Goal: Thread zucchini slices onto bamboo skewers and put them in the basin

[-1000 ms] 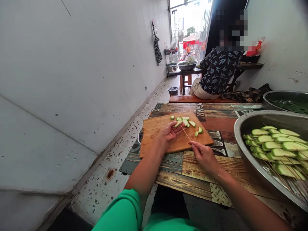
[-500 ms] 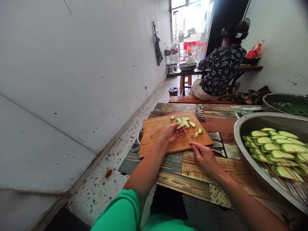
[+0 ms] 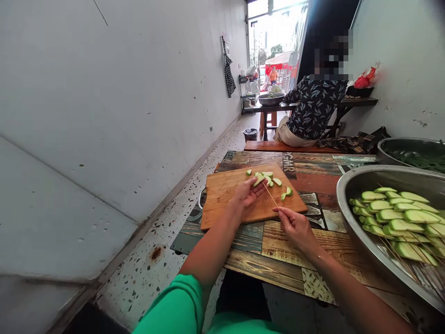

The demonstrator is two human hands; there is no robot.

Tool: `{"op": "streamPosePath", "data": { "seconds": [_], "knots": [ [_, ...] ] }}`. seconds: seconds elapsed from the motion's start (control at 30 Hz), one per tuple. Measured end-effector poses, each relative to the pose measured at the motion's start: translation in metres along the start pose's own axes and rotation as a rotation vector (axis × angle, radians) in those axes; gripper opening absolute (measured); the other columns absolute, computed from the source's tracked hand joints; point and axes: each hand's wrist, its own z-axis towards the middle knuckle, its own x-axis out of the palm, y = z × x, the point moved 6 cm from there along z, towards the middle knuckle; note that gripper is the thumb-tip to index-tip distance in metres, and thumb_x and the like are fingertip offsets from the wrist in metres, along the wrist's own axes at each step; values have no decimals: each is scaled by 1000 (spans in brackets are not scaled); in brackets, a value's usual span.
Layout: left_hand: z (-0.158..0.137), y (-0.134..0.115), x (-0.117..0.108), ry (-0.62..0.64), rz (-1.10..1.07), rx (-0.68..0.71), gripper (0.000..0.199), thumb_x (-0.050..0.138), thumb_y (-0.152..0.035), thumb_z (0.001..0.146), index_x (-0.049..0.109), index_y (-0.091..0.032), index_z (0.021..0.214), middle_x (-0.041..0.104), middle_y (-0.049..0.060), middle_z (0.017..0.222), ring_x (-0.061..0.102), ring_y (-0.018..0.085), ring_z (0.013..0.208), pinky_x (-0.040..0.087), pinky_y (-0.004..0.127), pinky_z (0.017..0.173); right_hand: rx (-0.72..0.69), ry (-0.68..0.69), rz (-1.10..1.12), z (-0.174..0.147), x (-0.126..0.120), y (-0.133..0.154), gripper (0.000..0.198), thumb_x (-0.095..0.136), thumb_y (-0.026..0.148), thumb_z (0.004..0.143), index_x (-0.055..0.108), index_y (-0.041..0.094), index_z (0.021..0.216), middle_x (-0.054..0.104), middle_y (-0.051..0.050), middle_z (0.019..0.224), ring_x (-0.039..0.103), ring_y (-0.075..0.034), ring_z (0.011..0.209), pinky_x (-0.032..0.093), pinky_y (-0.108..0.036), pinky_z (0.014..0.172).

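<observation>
Slice (image 3: 258, 180): pinched over the board (image 3: 222, 199) by the left hand (image 3: 248, 194), fingers half open.
Stick (image 3: 271, 196): gripped in the right hand's (image 3: 295, 223) closed fingers; best pushed straight, fingertips held clear.

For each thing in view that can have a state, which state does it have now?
Left hand: palm up, holding a cut slice.
Right hand: closed on a skewer.
Skewer: far end at the cut slice; piercing unclear.
Cutting board: flat on the table, loose slices on it.
Near basin: holding skewered slices.
Far basin: holding something green.
Checked cloth: hanging.
Bin: upright.
</observation>
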Motion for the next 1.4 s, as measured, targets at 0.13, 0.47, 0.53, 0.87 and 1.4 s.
{"op": "streamPosePath", "data": {
  "seconds": [0.13,0.47,0.53,0.87,1.4],
  "knots": [
    [0,0,-2,-33,-17,-50,13,47,-9,88,57,-11,81,69,10,72,69,17,72,53,37,88,-4,-2,-29,0,0,2,51,44,49,84,69,7,97,55,-5,59,43,-12,49,26,-23,42],
    [-2,-1,0,-13,-34,-14,11,49,-7,87,58,-10,81,70,10,77,70,20,82,51,40,93,59,27,-38,-1,1,4,56,42,51,81,68,5,100,56,-6,63,42,-13,51,26,-25,46],
    [-2,-1,0,-7,-26,-14,11,49,-8,87,58,-10,82,70,10,77,70,20,80,52,40,92,65,29,-41,-1,1,3,57,42,52,81,68,5,100,55,-6,63,41,-13,52,26,-25,46],
    [-1,5,2,24,-3,-24,10,50,-8,87,59,-8,83,70,9,76,70,20,79,50,43,95,112,40,-20,0,2,-1,60,42,56,78,67,6,99,48,-3,57,37,-13,50,24,-25,46],
    [-1,18,5,9,27,-36,10,49,-8,86,59,-8,85,69,12,81,69,21,79,55,37,84,365,39,396,0,12,-7,62,57,60,63,60,8,97,34,8,41,24,-7,35,15,-22,37]
  ]
}}
